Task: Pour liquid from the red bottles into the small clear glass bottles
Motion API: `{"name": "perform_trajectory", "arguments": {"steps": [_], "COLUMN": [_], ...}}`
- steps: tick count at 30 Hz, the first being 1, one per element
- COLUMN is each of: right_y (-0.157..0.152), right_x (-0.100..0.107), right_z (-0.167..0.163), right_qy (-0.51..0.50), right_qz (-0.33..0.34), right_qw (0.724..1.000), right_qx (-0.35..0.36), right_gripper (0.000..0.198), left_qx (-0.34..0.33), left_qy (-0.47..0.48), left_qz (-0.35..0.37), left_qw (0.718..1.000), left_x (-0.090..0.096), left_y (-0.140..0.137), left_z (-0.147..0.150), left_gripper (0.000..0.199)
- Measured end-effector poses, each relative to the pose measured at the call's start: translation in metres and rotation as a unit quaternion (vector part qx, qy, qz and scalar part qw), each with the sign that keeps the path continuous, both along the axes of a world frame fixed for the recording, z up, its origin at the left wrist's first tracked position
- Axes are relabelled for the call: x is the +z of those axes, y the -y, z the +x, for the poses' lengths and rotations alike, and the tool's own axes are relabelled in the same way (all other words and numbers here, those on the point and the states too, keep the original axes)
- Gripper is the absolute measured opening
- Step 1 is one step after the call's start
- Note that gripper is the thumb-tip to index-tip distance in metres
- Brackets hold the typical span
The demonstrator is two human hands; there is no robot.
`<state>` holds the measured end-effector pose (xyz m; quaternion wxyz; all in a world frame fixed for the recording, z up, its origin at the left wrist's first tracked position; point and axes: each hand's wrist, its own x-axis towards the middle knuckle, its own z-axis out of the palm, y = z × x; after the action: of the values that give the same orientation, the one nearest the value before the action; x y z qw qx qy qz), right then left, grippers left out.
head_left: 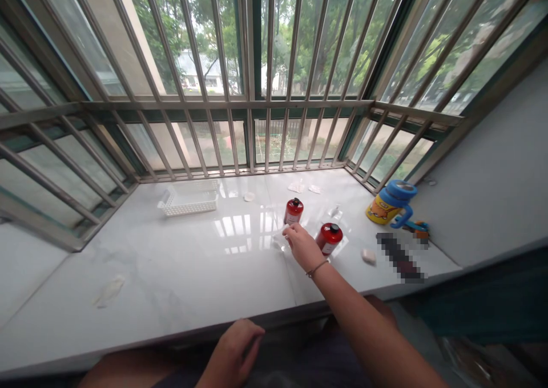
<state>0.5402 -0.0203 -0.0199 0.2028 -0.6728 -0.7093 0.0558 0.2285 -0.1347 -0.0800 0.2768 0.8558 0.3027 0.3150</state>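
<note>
Left hand [236, 345] curls loosely below the glossy, marbled ledge [192, 285]; contents can't be told. Right hand [302, 245] pinches crinkled clear wrap [280, 240] over the ledge, probably light, limp, slippery, best held by an edge. Beyond: smooth red near bottle [329, 242], matching far bottle [293, 210], latticed plastic basket [190, 206].

Barred windows [282, 51], glossy white ledge [192, 296]

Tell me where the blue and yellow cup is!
In the head view, the cup stands toward the right end of the white ledge, right of the nearer red bottle and close to the wall.
</note>
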Motion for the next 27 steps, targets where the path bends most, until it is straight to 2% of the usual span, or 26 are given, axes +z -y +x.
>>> {"name": "perform_trajectory", "arguments": {"steps": [4,10,15,18,20,24,27], "right_y": [-0.002,0.010,0.014,-0.007,-0.030,-0.078,-0.099], "right_x": [0.014,0.033,0.071,0.095,0.102,0.090,0.077], "right_z": [0.006,0.018,0.031,0.037,0.041,0.044,0.039], "right_qy": [0.006,0.037,0.055,0.065,0.072,0.079,0.082], "right_qz": [-0.027,-0.081,-0.085,-0.051,-0.056,-0.130,-0.160], "right_qw": [1.000,0.996,0.995,0.995,0.991,0.981,0.978], "right_qx": [-0.005,-0.008,0.005,-0.057,-0.101,-0.118,-0.104], "right_gripper": [0.019,0.017,0.030,0.030,0.038,0.064,0.060], "left_qx": [-0.019,-0.006,-0.006,0.001,0.007,0.018,0.036], "left_qy": [-0.016,-0.027,-0.035,-0.032,-0.028,-0.027,-0.027], "left_qz": [0.017,0.012,0.010,0.005,0.005,0.011,0.014], "left_qw": [1.000,1.000,0.999,0.999,1.000,0.999,0.999], "left_x": [-0.003,-0.010,-0.012,-0.011,-0.009,-0.002,0.004], "left_y": [0.000,0.000,0.001,0.001,0.001,0.003,0.004], "left_z": [0.001,-0.006,-0.008,-0.008,-0.008,-0.010,-0.016], "left_gripper": [0.024,0.026,0.026,0.026,0.025,0.024,0.023]}}
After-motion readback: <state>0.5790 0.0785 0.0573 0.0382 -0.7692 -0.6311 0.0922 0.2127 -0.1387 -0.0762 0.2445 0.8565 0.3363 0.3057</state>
